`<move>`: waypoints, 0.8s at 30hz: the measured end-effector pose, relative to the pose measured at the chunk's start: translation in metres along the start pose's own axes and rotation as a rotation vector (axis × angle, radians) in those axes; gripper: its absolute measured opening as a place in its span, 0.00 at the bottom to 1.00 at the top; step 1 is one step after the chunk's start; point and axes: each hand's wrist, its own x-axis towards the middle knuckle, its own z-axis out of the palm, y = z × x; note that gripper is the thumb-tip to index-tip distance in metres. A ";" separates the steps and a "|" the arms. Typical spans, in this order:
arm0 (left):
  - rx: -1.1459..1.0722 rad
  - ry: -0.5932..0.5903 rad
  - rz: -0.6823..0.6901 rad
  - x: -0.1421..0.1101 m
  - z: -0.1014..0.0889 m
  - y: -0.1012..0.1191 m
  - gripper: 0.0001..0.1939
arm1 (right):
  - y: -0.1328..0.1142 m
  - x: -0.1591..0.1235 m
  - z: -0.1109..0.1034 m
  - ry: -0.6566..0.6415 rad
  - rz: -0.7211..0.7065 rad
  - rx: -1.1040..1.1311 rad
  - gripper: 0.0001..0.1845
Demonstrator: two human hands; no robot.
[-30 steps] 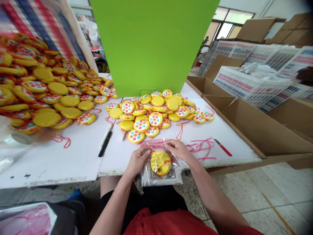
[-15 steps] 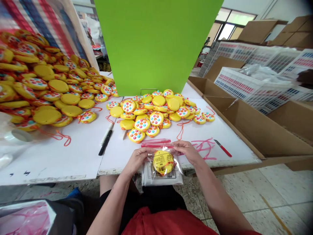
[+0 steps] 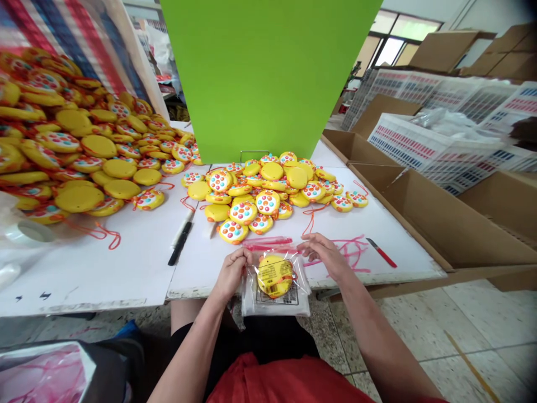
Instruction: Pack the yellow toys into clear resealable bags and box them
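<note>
The left hand (image 3: 231, 272) has its fingers (image 3: 243, 256) pinched tight on the top left corner of a clear bag (image 3: 274, 280) holding a yellow toy (image 3: 274, 274), at the bench (image 3: 126, 263) near edge; the right hand (image 3: 325, 256) hovers beside the bag's red strip, fingers loosely spread, gripping nothing; more toys (image 3: 260, 190) lie heaped mid-bench.

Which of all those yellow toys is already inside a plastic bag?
Only the yellow toy between the left hand and right hand, in the clear bag at the table edge; the others lie loose in piles.
</note>
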 end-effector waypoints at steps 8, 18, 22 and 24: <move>-0.022 0.003 -0.002 -0.002 0.002 0.004 0.04 | -0.007 0.010 0.032 -0.181 -0.102 -0.061 0.15; -0.109 0.045 0.003 -0.005 0.004 0.005 0.04 | 0.009 0.016 0.038 -0.066 -0.028 0.150 0.05; -0.123 0.029 0.060 -0.004 0.002 0.003 0.06 | 0.003 0.011 0.038 -0.136 -0.050 0.078 0.09; -0.140 0.009 0.088 -0.004 0.001 0.002 0.10 | -0.001 0.008 0.040 -0.146 -0.081 0.019 0.10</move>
